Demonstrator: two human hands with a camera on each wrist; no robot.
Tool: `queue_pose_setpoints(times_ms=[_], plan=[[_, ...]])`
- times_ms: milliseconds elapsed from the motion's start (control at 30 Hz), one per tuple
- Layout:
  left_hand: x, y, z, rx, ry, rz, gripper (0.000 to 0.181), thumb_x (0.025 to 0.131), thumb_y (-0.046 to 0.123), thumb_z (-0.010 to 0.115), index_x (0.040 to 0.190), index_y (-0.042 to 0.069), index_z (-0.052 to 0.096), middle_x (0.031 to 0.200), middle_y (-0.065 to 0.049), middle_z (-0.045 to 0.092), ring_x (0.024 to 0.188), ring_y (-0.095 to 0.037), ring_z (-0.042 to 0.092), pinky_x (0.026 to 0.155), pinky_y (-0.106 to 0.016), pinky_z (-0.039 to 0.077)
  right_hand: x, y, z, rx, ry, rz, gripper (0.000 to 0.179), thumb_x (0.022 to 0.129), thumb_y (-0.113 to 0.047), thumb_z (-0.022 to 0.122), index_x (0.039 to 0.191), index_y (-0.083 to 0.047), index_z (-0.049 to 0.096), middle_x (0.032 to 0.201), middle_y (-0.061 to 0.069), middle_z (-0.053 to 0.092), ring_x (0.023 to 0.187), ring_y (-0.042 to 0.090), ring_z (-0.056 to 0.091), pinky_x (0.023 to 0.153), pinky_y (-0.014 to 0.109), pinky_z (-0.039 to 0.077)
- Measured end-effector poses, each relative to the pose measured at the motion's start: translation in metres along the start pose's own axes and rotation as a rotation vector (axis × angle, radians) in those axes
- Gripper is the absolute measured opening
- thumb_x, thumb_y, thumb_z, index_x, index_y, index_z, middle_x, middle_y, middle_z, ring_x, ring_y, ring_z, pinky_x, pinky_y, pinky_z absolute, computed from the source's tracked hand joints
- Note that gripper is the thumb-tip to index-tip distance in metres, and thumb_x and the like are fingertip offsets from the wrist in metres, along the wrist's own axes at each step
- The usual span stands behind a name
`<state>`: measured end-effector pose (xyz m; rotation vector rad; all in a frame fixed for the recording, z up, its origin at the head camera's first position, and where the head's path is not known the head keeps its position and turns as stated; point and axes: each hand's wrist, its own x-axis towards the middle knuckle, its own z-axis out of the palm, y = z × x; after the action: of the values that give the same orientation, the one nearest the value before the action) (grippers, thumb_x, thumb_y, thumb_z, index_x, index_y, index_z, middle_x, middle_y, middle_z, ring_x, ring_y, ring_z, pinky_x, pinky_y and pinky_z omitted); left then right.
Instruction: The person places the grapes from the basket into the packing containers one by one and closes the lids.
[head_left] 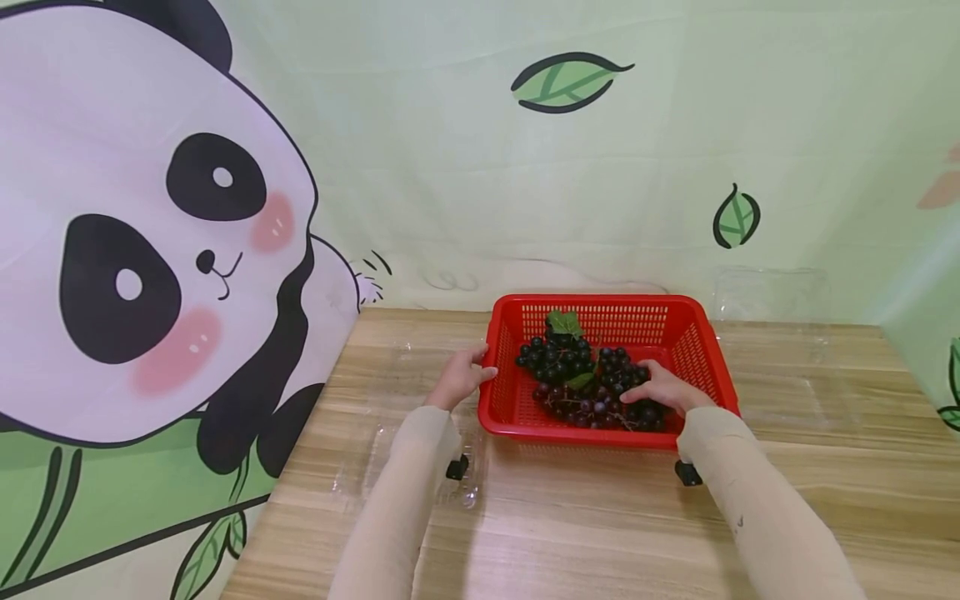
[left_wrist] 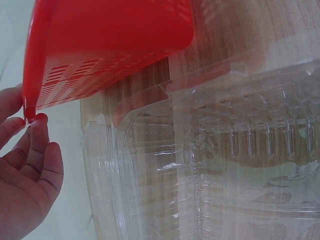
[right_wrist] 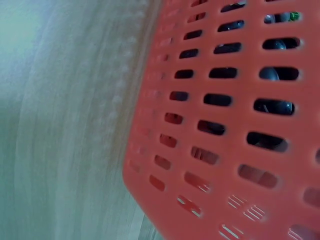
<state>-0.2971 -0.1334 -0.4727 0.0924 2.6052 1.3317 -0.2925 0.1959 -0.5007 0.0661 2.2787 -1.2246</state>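
Note:
A red plastic basket (head_left: pixel 610 435) with slotted sides stands on the table, holding bunches of dark grapes (head_left: pixel 555 360) with green leaves (head_left: pixel 566 322). My left hand (head_left: pixel 461 377) pinches the basket's left rim; in the left wrist view the fingers and thumb of that hand (left_wrist: pixel 27 175) meet at the rim's edge. Inside the basket, my right hand (head_left: pixel 663 388) grips the grapes at the right end, thumb and fingers on either side of them. Only the basket's outer wall (right_wrist: pixel 235 150) shows in the right wrist view, with grapes behind its slots and the hand hidden.
Clear plastic boxes lie left of the basket, one (head_left: pixel 375 467) under my left forearm. Another clear plastic box (head_left: pixel 787 375) stands at the right, near the wall. A cloth backdrop (head_left: pixel 420 167) with a panda picture rises behind the wooden table (head_left: pixel 585 533).

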Motion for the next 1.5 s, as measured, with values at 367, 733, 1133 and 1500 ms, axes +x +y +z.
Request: queue_pose_setpoints(times_ms=[367, 733, 1133, 1500], plan=[[-0.0017, 0.0004, 0.0000, 0.014, 0.000, 0.026, 0.043, 0.084, 0.010, 0.058, 0.126, 0.005, 0.048, 0.109, -0.015, 0.059, 0.095, -0.024, 0.057, 0.080, -0.034, 0.049, -0.0024, -0.0003, 0.0013, -0.025, -0.011, 0.023, 0.084, 0.074, -0.030, 0.066, 0.132, -0.002, 0.012, 0.133, 0.026, 0.022, 0.120, 0.042, 0.023, 0.099, 0.061, 0.020], [0.0000, -0.0004, 0.0005, -0.010, -0.007, 0.008, 0.042, 0.085, 0.010, 0.057, 0.125, 0.006, 0.048, 0.112, -0.012, 0.059, 0.093, -0.022, 0.057, 0.079, -0.034, 0.049, 0.0012, 0.0009, 0.0025, -0.046, -0.011, -0.009, 0.089, 0.074, -0.028, 0.066, 0.134, 0.001, 0.008, 0.134, 0.027, 0.019, 0.123, 0.041, 0.021, 0.100, 0.060, 0.019], [0.0008, -0.0004, 0.0008, -0.024, -0.005, 0.023, 0.044, 0.085, 0.008, 0.056, 0.127, 0.004, 0.046, 0.108, -0.016, 0.058, 0.091, -0.023, 0.059, 0.079, -0.033, 0.050, 0.0016, -0.0009, 0.0043, -0.086, -0.010, -0.079, 0.081, 0.073, -0.022, 0.066, 0.131, 0.002, 0.014, 0.133, 0.027, 0.024, 0.122, 0.039, 0.025, 0.102, 0.057, 0.020], [-0.0002, 0.0000, 0.0009, -0.016, -0.003, 0.016, 0.043, 0.085, 0.009, 0.057, 0.127, 0.006, 0.047, 0.108, -0.014, 0.058, 0.091, -0.022, 0.058, 0.079, -0.033, 0.049, 0.0057, 0.0013, 0.0072, -0.109, -0.055, -0.123, 0.097, 0.072, -0.021, 0.068, 0.139, -0.002, 0.001, 0.140, 0.028, 0.014, 0.127, 0.043, 0.016, 0.101, 0.060, 0.015]])
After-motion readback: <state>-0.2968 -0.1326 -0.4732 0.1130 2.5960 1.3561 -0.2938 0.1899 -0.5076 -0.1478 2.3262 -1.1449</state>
